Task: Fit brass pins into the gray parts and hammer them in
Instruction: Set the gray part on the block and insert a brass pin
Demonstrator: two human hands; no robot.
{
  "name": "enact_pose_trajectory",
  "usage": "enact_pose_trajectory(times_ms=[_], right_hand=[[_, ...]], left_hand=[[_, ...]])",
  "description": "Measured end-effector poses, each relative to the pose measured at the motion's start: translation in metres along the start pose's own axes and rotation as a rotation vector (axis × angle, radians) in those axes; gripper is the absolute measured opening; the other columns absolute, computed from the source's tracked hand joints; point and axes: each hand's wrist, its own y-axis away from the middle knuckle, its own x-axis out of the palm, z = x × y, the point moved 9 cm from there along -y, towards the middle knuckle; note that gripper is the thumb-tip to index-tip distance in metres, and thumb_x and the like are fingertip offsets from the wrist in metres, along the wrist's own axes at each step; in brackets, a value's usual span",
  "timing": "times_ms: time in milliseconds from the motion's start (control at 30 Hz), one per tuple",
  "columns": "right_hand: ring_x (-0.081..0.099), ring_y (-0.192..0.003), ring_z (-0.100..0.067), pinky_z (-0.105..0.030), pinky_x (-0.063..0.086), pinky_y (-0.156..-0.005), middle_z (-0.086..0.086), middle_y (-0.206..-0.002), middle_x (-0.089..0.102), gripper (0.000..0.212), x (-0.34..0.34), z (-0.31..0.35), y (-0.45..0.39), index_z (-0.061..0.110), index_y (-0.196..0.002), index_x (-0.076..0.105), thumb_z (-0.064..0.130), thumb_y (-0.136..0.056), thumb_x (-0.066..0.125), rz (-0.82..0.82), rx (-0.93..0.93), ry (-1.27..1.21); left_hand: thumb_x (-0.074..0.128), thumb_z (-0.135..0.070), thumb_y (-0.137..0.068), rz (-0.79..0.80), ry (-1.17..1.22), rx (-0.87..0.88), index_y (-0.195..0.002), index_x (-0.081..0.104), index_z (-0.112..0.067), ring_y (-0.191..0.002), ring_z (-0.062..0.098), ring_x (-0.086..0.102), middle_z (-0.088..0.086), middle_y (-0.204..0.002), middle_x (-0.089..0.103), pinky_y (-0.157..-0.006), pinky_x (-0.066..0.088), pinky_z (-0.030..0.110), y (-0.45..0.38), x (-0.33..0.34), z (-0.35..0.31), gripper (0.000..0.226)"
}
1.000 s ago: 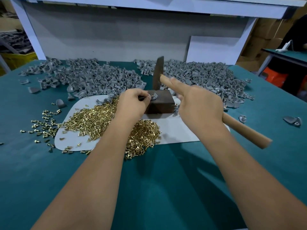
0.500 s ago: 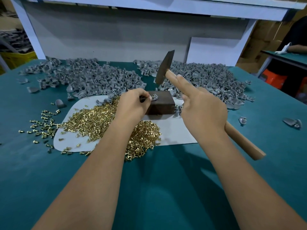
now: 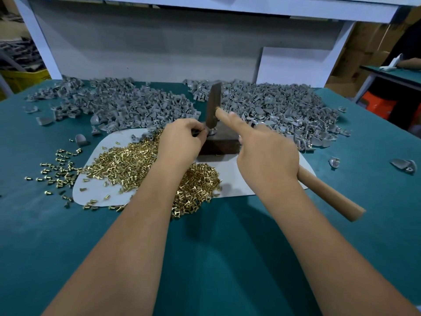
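— Brass pins (image 3: 127, 163) lie in a big shiny heap on the white sheet (image 3: 230, 179) on the green tabletop (image 3: 227, 258). Where is the gray part?

— I see my left hand (image 3: 182, 140) pinching one small gray part (image 3: 210, 132) on top of the dark block (image 3: 222, 144). My fingers curl around it.

— And your other hand?

— My right hand (image 3: 266, 156) grips the wooden handle of the hammer (image 3: 214, 106). My pointing finger lies straight along the handle. The hammer head stands upright, its low end right at the part.

— Any more gray parts?

— Yes, two big gray piles (image 3: 273, 106) sit behind the block, and a few pins lie loose to the left of the sheet.
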Motion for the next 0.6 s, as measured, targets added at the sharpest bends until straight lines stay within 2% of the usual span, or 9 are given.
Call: enact_pose_trajectory(times_ms=[67, 133, 267, 367, 500, 600], right_hand=[[0.030, -0.053, -0.021, -0.026, 0.015, -0.045, -0.001, -0.076, 0.047, 0.070, -0.0017, -0.0040, 0.0020, 0.050, -0.141, 0.024, 0.016, -0.089, 0.056, -0.017, 0.032, -0.014], [0.032, -0.056, -0.022, -0.026, 0.018, -0.047, -0.004, -0.077, 0.052, 0.067, -0.0036, -0.0074, 0.0056, 0.044, -0.142, 0.033, 0.014, -0.087, 0.058, -0.039, 0.058, -0.022], [0.033, -0.055, -0.022, -0.026, 0.017, -0.047, -0.003, -0.072, 0.048, 0.069, -0.0002, -0.0054, 0.0086, 0.044, -0.141, 0.033, 0.012, -0.085, 0.061, -0.040, 0.023, -0.012], [0.031, -0.054, -0.021, -0.027, 0.021, -0.049, -0.008, -0.071, 0.055, 0.070, -0.0077, -0.0032, 0.0088, 0.035, -0.140, 0.044, 0.008, -0.079, 0.067, -0.081, 0.042, -0.009], [0.032, -0.057, -0.022, -0.029, 0.021, -0.049, -0.006, -0.079, 0.056, 0.072, 0.0020, -0.0006, 0.0097, 0.042, -0.145, 0.029, 0.015, -0.086, 0.060, -0.017, 0.038, 0.031], [0.033, -0.056, -0.022, -0.029, 0.024, -0.049, -0.008, -0.074, 0.051, 0.072, -0.0039, -0.0025, 0.0095, 0.035, -0.144, 0.038, 0.010, -0.081, 0.063, -0.068, 0.056, 0.012]], left_hand=[[0.068, -0.025, -0.091, -0.002, 0.022, -0.026, -0.095, 0.077, -0.023, -0.091, 0.018, 0.064, -0.002, -0.099, 0.074, -0.083, 0.052, 0.030, 0.0007, 0.0002, 0.0029, 0.010], [0.069, -0.024, -0.090, -0.004, 0.034, -0.044, -0.093, 0.077, -0.023, -0.089, 0.018, 0.062, -0.003, -0.093, 0.071, -0.081, 0.048, 0.025, 0.0004, 0.0014, 0.0044, 0.009], [0.069, -0.025, -0.090, 0.002, 0.020, -0.048, -0.089, 0.076, -0.027, -0.080, 0.015, 0.061, -0.010, -0.083, 0.065, -0.074, 0.050, 0.026, 0.0000, 0.0023, 0.0060, 0.008], [0.069, -0.027, -0.090, 0.000, 0.007, -0.034, -0.094, 0.077, -0.024, -0.083, 0.013, 0.059, -0.009, -0.087, 0.066, -0.076, 0.045, 0.022, -0.0007, 0.0025, 0.0047, 0.009], [0.069, -0.027, -0.091, 0.013, 0.050, -0.071, -0.095, 0.076, -0.026, -0.086, 0.015, 0.063, -0.007, -0.093, 0.070, -0.077, 0.050, 0.026, 0.0002, 0.0029, 0.0068, 0.009], [0.069, -0.026, -0.091, 0.012, 0.020, -0.040, -0.097, 0.077, -0.023, -0.091, 0.015, 0.063, -0.004, -0.099, 0.073, -0.082, 0.046, 0.022, -0.0001, 0.0027, 0.0037, 0.011]])
